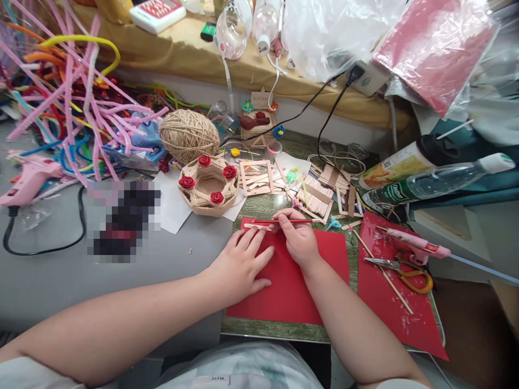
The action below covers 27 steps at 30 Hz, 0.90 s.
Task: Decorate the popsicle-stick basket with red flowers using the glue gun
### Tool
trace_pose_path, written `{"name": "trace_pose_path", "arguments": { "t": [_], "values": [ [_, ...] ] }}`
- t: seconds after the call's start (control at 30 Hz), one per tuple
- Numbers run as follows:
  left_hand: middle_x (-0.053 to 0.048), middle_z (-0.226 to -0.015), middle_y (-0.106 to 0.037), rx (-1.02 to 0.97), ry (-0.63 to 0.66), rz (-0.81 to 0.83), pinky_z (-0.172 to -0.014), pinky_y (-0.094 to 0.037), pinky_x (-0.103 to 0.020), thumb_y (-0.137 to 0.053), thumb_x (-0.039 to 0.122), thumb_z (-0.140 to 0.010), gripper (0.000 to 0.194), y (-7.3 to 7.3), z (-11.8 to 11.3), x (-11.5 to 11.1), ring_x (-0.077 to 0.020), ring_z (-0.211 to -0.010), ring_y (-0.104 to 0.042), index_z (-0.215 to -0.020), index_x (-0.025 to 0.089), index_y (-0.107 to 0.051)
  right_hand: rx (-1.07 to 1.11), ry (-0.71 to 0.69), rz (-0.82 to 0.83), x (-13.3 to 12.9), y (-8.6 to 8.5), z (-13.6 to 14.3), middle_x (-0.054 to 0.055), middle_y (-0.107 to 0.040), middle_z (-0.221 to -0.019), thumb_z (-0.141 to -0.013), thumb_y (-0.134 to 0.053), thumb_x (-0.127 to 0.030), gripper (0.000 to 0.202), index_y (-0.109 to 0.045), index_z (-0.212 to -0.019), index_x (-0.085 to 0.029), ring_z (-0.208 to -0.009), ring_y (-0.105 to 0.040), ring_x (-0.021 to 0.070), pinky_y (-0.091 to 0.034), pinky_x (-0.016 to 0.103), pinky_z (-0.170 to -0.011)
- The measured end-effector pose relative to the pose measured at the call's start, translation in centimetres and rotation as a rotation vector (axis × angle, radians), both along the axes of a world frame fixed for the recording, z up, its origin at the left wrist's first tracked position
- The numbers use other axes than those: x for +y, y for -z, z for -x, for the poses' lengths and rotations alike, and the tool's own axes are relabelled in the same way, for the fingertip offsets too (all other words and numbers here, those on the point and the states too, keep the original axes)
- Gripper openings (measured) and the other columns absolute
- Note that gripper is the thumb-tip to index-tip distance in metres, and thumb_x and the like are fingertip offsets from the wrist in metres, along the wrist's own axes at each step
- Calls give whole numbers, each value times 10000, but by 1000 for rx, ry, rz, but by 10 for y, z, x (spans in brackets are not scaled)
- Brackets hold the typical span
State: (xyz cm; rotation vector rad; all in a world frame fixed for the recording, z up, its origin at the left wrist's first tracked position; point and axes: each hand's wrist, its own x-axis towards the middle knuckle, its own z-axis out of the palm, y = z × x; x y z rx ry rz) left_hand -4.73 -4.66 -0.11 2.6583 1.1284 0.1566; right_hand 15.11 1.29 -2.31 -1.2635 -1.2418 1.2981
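My left hand (245,259) lies with fingers spread on a sheet of red paper (284,294). Its fingertips rest at a pale wooden craft stick (248,226) near the paper's top edge. Between the thumb and fingers of my right hand (299,237) is a slim red pencil (310,221), held almost level just above the stick. Where its left end meets the stick is too small to make out. Just beyond the hands lie a bundle of craft sticks (314,197) and a square stick frame (257,178).
A twine-wrapped ring with red roses (208,186) and a twine ball (189,135) stand left of the paper. To the right are scissors (416,280), a pink glue gun (417,242) and a water bottle (438,183). Pipe cleaners (87,92) crowd the far left.
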Motion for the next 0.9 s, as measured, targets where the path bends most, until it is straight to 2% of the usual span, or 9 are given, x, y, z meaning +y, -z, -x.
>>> {"name": "trace_pose_path", "arguments": {
  "t": [0.5,0.9],
  "values": [
    [-260,-1685,-368,-1,-4,8,-1227,-304,-584,-653,664,-927,700,0,0,0,-423,-1546,-380,-1444,197,-579,44,-7,4,-1,-2,1,22,-741,-939,-954,-716,-560,295,-709,-954,-265,-814,-751,213,-627,369,-780],
    [-269,-1680,-375,6,4,-12,-1221,-315,-596,-689,646,-909,715,-1,-1,-1,-438,-1543,-385,-1446,186,-580,26,-23,-28,-1,3,-2,10,-717,-910,-986,-693,-518,248,-720,-970,-272,-805,-722,200,-598,348,-771]
  ]
}}
